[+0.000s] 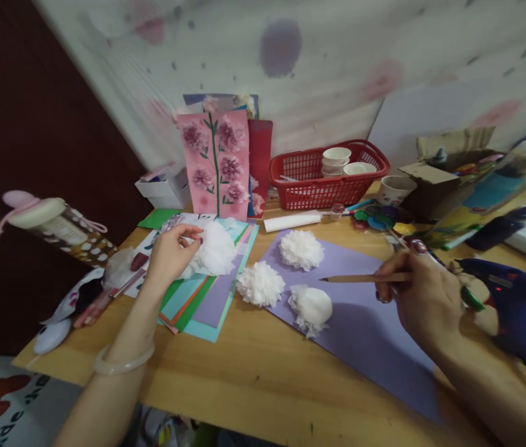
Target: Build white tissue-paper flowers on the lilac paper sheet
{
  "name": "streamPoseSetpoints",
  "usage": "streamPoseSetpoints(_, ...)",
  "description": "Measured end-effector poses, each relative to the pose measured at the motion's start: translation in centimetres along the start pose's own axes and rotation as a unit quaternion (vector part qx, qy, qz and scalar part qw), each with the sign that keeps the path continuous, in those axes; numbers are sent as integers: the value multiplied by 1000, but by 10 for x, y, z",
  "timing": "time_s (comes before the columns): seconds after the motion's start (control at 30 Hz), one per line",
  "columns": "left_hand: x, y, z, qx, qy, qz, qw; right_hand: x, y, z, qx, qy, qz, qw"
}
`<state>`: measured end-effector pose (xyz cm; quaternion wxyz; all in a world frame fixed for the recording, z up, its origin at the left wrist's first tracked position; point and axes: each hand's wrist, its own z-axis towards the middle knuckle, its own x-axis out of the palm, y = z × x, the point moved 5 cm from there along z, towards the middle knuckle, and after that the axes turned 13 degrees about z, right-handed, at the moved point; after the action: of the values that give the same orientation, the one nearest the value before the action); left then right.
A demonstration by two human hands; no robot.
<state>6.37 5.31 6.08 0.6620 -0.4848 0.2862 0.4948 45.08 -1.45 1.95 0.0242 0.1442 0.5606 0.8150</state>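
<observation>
My left hand (171,253) pinches a fluffy white tissue-paper flower (215,249) and holds it just above a stack of coloured paper sheets (204,298). My right hand (418,288) is closed round a thin brown pencil (360,279) whose tip points left over a large purple sheet (365,329). Three more white tissue flowers lie on that sheet: one at the back (300,249), one at its left edge (260,284), and one turned on its side (312,308).
A blue glue gun (512,298) lies to the right. At the back stand a red basket with paper cups (328,171), a pink card with paper flowers (216,164), a white tube (292,221), bottle caps and a cardboard box. A pouch and bottle lie at left.
</observation>
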Motion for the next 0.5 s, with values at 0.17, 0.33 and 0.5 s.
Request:
streamPoseSetpoints(0.17,30,-10,-9,42,-48,14,998,17,4,-4,33,23,-85,996)
streamPoseSetpoints(0.33,37,-23,-20,142,-107,73,981,27,-3,-8,56,37,-83,994)
streamPoseSetpoints(0.5,43,-27,-26,197,-105,103,969,34,-6,-8,70,48,-74,994)
